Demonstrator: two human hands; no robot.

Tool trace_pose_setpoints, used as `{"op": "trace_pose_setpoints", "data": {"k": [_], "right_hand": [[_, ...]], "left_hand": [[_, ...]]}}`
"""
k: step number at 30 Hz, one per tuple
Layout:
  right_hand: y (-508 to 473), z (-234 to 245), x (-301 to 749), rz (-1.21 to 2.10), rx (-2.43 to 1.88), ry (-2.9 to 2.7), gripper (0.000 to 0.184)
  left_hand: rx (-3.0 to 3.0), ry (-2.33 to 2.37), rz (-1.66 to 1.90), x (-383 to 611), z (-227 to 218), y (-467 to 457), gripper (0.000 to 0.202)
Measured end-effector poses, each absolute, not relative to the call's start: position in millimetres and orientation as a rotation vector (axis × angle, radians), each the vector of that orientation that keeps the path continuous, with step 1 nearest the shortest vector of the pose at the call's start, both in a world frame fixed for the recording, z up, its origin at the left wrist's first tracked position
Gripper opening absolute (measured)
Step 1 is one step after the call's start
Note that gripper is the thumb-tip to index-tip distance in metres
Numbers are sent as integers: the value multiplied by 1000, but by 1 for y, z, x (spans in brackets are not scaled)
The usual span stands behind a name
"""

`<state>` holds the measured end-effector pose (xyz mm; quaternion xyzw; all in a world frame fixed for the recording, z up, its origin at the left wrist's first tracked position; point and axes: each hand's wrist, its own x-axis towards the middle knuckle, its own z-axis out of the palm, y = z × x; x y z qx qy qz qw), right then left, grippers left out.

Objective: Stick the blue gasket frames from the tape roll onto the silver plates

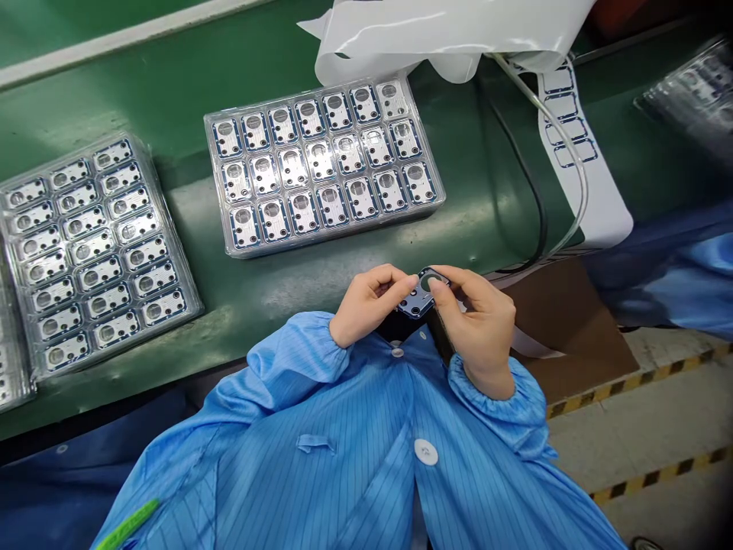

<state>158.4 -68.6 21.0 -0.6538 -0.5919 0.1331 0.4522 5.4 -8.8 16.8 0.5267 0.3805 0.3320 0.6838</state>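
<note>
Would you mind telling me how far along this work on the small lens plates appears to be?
Looking done: the clear plastic tray ahead has a silver, blue-edged plate in every pocket, though their finish cannot be judged from here. In hand: the left hand and right hand hold one dark, blue-edged plate. Left: the stacked clear plastic trays on the left also look full; how many more lie beneath cannot be told.

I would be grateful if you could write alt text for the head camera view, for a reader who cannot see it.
The left hand and right hand hold a small dark part with a round lens at the edge of a green workbench, above a blue striped smock. Clear trays of blue-rimmed metal pieces lie ahead and left.
</note>
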Motion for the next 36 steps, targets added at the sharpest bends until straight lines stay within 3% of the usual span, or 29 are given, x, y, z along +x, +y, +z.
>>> {"op": "trace_pose_setpoints", "data": {"k": [11, 18, 23, 28, 33, 36], "right_hand": [[-66, 25, 158, 405, -1518, -1583, 14], [-66, 24, 156, 517, -1565, -1586, 20], [-68, 17, 152, 821, -1526, -1384, 34], [-69, 17, 151, 1076, -1404, -1332, 26], [-67, 15, 157, 1025, -1355, -1415, 28], [-58, -3, 166, 646, -1420, -1515, 25]], "left_hand": [[1265, 941, 755, 9, 15, -10, 46], [1234, 871, 736, 6, 16, -7, 39], [1189, 964, 808, -2, 23, -8, 35], [1215, 1002, 849, -8, 40, -5, 24], [1662, 911, 653, -22, 68, 16, 19], [1825, 917, 628, -26, 88, 50, 20]]}}
